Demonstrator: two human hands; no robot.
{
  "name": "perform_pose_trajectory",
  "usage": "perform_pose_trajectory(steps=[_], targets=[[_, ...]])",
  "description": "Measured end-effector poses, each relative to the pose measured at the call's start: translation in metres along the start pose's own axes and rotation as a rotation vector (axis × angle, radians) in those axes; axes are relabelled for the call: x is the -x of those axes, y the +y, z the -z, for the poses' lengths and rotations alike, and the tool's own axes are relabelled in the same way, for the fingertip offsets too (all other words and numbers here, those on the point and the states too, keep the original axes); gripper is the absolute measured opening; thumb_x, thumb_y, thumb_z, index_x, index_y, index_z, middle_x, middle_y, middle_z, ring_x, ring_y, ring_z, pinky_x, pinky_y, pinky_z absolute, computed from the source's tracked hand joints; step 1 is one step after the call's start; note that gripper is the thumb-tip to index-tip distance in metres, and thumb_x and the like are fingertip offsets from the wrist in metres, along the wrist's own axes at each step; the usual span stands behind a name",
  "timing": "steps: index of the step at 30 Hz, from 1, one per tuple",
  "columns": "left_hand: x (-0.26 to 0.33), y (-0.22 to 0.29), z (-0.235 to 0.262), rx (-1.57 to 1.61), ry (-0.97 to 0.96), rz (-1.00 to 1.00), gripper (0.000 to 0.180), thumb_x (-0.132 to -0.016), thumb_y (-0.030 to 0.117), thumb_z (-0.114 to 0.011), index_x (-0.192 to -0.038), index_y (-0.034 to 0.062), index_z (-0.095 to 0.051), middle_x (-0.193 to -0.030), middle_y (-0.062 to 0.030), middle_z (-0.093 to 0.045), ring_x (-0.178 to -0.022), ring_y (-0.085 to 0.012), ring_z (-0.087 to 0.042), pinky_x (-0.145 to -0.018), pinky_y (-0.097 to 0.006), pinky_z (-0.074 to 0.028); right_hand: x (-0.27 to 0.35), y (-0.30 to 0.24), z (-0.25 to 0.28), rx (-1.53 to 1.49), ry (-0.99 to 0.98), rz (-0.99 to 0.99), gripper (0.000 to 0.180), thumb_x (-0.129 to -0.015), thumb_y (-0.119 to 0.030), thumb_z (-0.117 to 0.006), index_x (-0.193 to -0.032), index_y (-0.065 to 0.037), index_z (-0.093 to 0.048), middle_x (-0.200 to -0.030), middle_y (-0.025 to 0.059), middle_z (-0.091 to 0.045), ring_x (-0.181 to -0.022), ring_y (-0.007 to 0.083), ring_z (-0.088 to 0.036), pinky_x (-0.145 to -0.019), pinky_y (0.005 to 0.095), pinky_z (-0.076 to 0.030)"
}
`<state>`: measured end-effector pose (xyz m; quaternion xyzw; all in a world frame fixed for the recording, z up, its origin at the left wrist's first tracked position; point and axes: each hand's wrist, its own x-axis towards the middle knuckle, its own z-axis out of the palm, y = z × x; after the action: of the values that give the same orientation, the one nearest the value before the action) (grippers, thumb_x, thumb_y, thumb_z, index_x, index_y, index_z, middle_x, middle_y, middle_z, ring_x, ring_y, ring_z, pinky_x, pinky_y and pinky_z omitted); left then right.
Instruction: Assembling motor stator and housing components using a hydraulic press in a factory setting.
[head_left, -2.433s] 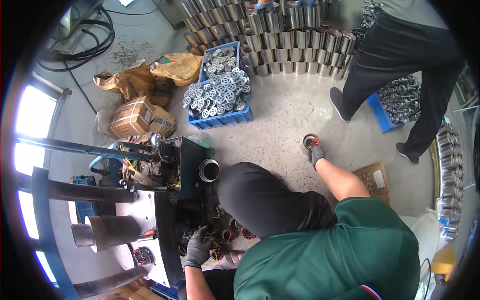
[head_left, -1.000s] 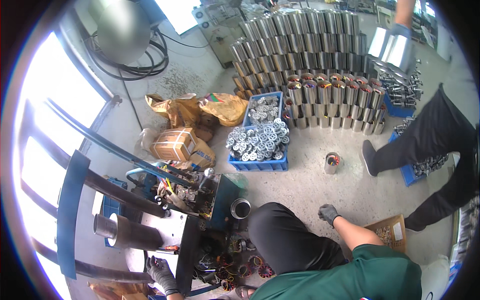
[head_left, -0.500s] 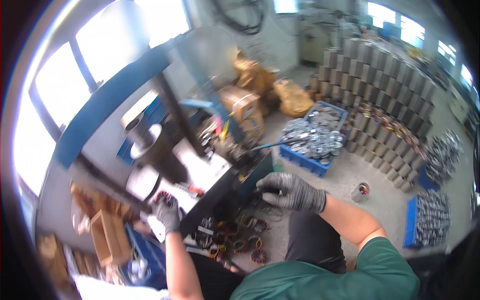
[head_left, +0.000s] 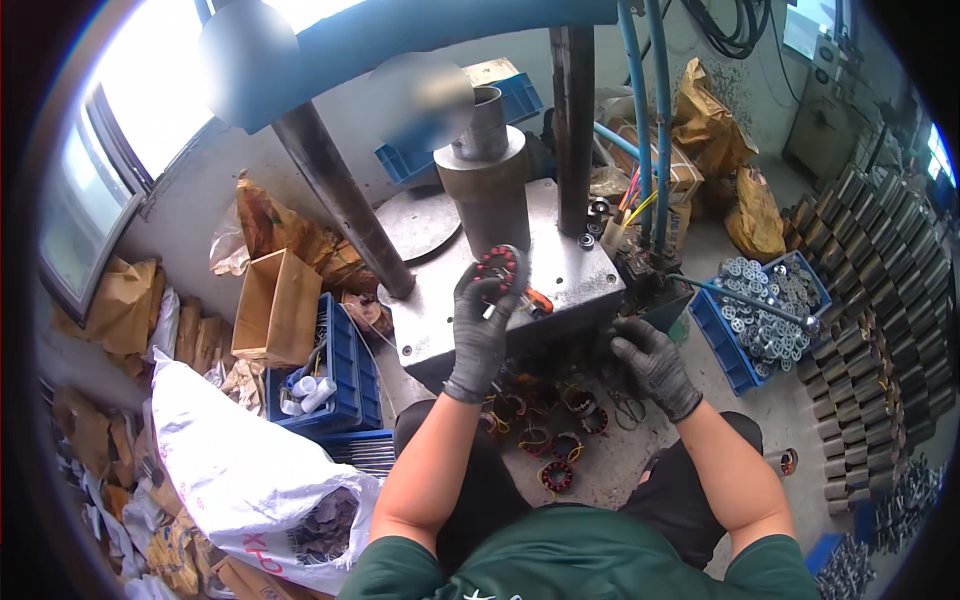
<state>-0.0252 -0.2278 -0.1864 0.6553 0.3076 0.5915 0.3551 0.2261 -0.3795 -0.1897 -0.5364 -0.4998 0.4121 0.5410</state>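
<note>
My left hand (head_left: 478, 340), in a grey glove, is raised over the front of a steel press table (head_left: 575, 290). Its fingers are closed on a wound motor stator (head_left: 499, 262), a ring with dark red coils. Close behind it an orange-handled tool (head_left: 539, 301) lies on the table, partly covered by the hand. My right hand (head_left: 660, 372), also gloved, hangs beside the table's front right corner. Its fingers are apart and I see nothing held in them. A thick metal cylinder (head_left: 482, 195) stands upright on the table, behind my left hand.
Steel posts (head_left: 572, 130) flank the cylinder. More wound stators (head_left: 556, 475) lie on the floor between my knees. At right stand a blue crate (head_left: 735, 365) of metal parts and stacked metal housings (head_left: 860, 400). A white sack (head_left: 230, 450) and wooden box (head_left: 275, 310) are at left.
The view has swung left, bringing the press to the middle. My left hand now holds the stator up above the table; my right hand has come closer to the table's corner.
</note>
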Motion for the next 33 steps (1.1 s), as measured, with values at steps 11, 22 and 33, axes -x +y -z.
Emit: perform_pose_trajectory(steps=[11, 22, 33], targets=[[0.044, 0.055, -0.054, 1.019, -0.526, 0.946, 0.061, -0.106, 0.059, -0.051, -0.133, 0.0052, -0.058, -0.129, -0.0157, -0.066, -0.122, -0.0241, -0.064, -0.107, -0.042, -0.053, -0.011, -0.021, -0.016, -0.782, -0.047, -0.278, 0.064, -0.102, -0.05, -0.064, -0.145, -0.005, -0.051, -0.136, 0.0082, -0.061, -0.126, 0.0197, -0.06, -0.111, 0.0369, -0.049], [0.051, 0.022, -0.061, 0.623, -0.505, 0.969, 0.053, -0.109, 0.05, -0.051, -0.139, 0.0061, -0.054, -0.125, -0.0105, -0.061, -0.114, -0.0169, -0.061, -0.097, -0.035, -0.054, -0.002, -0.008, -0.003, -0.846, -0.01, -0.372, 0.06, -0.097, -0.05, -0.07, -0.131, -0.002, -0.059, -0.125, 0.0162, -0.068, -0.113, 0.0289, -0.07, -0.102, 0.0472, -0.058], [0.063, 0.025, -0.082, 0.324, -0.492, 0.489, 0.031, -0.099, 0.011, -0.071, -0.128, 0.0012, -0.064, -0.121, -0.007, -0.068, -0.107, -0.0156, -0.066, -0.092, -0.033, -0.056, -0.003, -0.005, 0.002, -1.001, 0.154, -0.278, 0.051, -0.099, -0.045, -0.069, -0.131, -0.006, -0.061, -0.123, 0.0128, -0.069, -0.111, 0.0292, -0.069, -0.1, 0.0485, -0.059]])
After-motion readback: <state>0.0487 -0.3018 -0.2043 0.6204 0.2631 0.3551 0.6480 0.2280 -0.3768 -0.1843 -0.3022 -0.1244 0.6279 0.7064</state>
